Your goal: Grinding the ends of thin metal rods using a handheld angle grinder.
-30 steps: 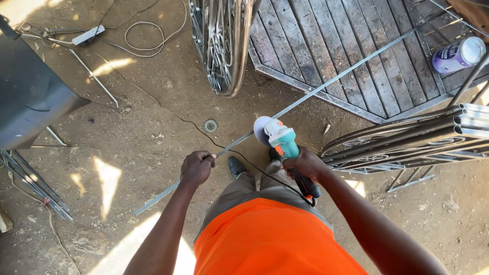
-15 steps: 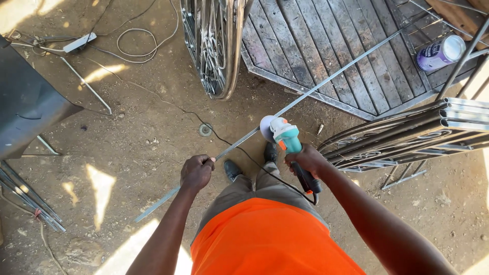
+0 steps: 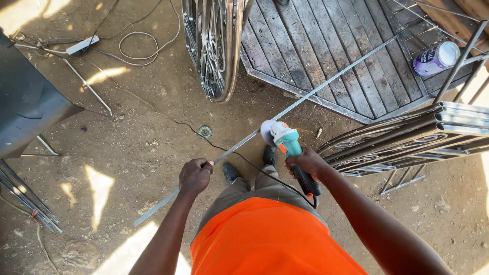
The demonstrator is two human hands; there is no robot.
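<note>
The long thin grey metal rod is gripped by the left hand; the teal-and-white angle grinder, clamped in the right hand, is pressed against it.

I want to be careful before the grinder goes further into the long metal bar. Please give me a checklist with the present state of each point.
1. Left hand grips the long metal bar: ok.
2. Right hand holds the angle grinder by its dark handle: ok.
3. Disc meets the bar away from both hands: ok.
4. Power cord clear of the disc: cannot tell; it runs across the ground close to the bar.
5. Shoes clear of the cut: not ok; they stand just under it.
6. Gloves on the hands: not ok; both are bare.
</note>
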